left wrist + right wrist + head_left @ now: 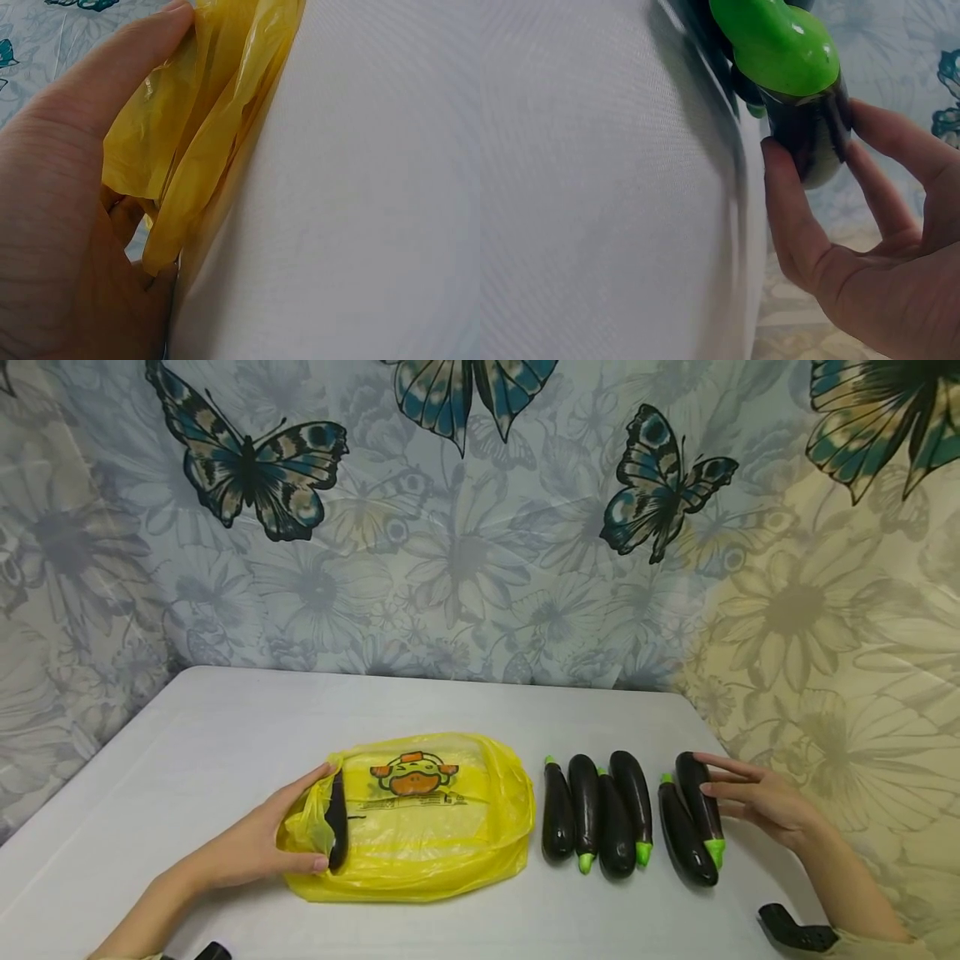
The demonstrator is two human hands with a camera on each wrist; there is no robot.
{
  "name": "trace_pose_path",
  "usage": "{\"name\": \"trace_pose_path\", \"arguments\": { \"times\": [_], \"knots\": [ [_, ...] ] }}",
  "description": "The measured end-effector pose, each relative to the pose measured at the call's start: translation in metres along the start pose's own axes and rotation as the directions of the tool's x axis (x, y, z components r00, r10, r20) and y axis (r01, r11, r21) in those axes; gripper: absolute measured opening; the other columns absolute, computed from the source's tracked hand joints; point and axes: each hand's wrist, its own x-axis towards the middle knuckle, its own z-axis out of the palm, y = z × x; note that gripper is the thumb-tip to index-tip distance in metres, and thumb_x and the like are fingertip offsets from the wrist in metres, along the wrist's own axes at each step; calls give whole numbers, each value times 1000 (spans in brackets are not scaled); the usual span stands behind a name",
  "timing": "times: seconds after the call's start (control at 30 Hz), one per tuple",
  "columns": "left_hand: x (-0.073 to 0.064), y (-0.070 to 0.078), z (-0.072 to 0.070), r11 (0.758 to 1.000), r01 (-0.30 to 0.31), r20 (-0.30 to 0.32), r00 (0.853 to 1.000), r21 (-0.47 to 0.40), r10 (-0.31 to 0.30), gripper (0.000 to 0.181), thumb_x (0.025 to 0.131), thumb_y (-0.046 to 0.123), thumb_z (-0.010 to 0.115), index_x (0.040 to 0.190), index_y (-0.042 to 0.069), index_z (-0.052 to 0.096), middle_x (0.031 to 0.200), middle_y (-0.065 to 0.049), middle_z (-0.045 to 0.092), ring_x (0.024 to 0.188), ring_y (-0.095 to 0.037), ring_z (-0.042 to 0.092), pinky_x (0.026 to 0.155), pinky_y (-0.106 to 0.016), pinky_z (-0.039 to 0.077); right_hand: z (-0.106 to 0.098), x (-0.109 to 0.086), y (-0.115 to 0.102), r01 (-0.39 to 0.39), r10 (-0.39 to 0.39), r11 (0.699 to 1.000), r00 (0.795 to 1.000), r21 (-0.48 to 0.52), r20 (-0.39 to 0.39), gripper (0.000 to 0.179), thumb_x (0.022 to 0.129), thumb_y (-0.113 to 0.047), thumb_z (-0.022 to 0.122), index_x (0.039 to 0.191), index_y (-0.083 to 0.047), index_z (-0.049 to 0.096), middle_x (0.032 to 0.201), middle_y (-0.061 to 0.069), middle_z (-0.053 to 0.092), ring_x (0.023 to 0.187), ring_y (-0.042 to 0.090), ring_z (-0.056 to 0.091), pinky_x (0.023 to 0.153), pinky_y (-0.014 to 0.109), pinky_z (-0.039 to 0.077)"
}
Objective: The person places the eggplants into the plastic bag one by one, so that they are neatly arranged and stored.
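A yellow plastic bag [442, 843] with a printed duck face lies left of centre on the table. My left hand [251, 841] holds its gathered left end, thumb at the near side and fingers at the far side. Folds of the bag [206, 127] bunch within that hand in the left wrist view. A narrow dark shape [337, 827] shows at this end; I cannot tell what it is. At the right, my right hand [768, 802] pinches an eggplant [696, 789] with a green stem end between thumb and fingers. Another eggplant [681, 839] lies against its left side.
Several more eggplants [585, 802] lie in a row between the bag and the right-hand pair, their green ends pointing different ways. The white table [300, 702] meets a butterfly-patterned cloth [465, 568] behind. A black device [797, 929] sits by the right wrist.
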Motion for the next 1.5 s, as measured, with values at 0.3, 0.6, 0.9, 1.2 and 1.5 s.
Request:
{"name": "trace_pose_path", "arguments": {
  "times": [0.3, 0.6, 0.9, 1.2, 1.5],
  "knots": [
    [1, 2, 1, 999, 36, 11, 999, -2, -36, 106, 78, 46, 82, 159, 29, 15, 160, 0, 24, 143, -40, 17, 104, -72, 17, -2, -1, -3, 11, -11, 1000, 1000, 14, -4, 46, 97, 6, 54, 137, -14, 61, 127, -12, 62, 108, 11, 61, 85, 33, 54],
    [0, 2, 0, 1000, 26, 7, 1000, 1, -26, 107, 78, 45, 82, 159, 27, 15, 160, 2, 23, 143, -39, 17, 104, -72, 17, -2, -1, -6, 49, -51, 996, 998, 76, 33, 46, 97, 9, 51, 136, -13, 62, 128, -9, 62, 109, 12, 61, 86, 33, 54],
    [0, 2, 0, 1000, 26, 7, 1000, -2, -26, 106, 78, 44, 82, 159, 28, 15, 160, 2, 23, 143, -39, 17, 104, -73, 17, -3, -1, -6, 66, -71, 992, 996, 103, 49, 46, 98, 10, 49, 137, -11, 60, 131, -7, 61, 111, 13, 61, 87, 34, 54],
    [0, 2, 0, 1000, 13, -1, 1000, 4, -13, 107, 78, 44, 82, 159, 26, 15, 159, 1, 23, 143, -39, 18, 104, -72, 18, -2, 0, -7, 52, -55, 993, 998, 107, 29, 45, 97, 10, 50, 135, -12, 63, 130, -8, 62, 110, 12, 62, 87, 33, 54],
    [0, 4, -1, 1000, 20, 2, 1000, 4, -20, 107, 78, 44, 82, 159, 26, 15, 160, 0, 23, 143, -40, 17, 104, -72, 17, -4, -2, -7, 54, -63, 990, 996, 128, 68, 47, 99, 10, 46, 137, -13, 61, 132, -8, 60, 113, 11, 60, 88, 32, 53]
  ]
}}
